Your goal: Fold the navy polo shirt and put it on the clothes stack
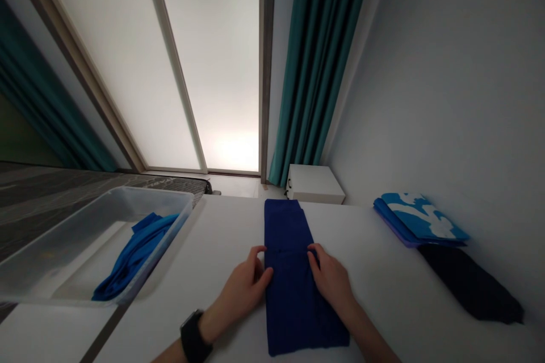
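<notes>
A dark blue garment [289,227] lies folded into a long narrow strip on the white table [221,238], running away from me. My left hand [244,286] rests at its left edge, fingers curled onto the cloth near the middle. My right hand [330,278] lies on the strip's right side, fingers bent and pressing the fabric. A black watch [193,337] is on my left wrist.
A clear plastic bin [63,238] at the left holds a crumpled bright blue cloth [134,252]. At the right lie a folded blue-and-white cloth [421,218] and a dark folded garment [472,283] by the wall. A white box [315,184] stands beyond the table.
</notes>
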Demonstrator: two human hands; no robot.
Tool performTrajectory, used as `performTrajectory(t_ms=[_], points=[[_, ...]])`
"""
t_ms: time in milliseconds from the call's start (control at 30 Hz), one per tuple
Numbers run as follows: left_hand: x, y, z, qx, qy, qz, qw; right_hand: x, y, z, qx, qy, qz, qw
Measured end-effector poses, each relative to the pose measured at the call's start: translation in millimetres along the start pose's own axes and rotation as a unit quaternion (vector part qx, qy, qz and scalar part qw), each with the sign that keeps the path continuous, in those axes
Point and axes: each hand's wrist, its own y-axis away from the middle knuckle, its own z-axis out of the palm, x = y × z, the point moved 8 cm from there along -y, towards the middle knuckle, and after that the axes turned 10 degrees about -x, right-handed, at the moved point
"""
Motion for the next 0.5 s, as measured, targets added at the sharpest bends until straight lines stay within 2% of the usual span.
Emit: performTrajectory(t_ms=[67,133,333,500], points=[[-2,11,15.6,-0.037,0.007,-0.015,0.999,0,-1,-1,-0.018,0.021,0.019,0.999],[-2,17,24.6,-0.047,0.004,-0.034,0.998,-3,-3,-3,-0.037,0.045,0.034,0.998],[7,25,31.6,-0.033,-0.050,-0.053,0.997,-17,-6,-3,-0.053,0.095,0.033,0.994],[5,32,35.8,-0.019,-0.055,-0.038,0.998,-18,-7,-5,-0.013,0.098,0.035,0.995]])
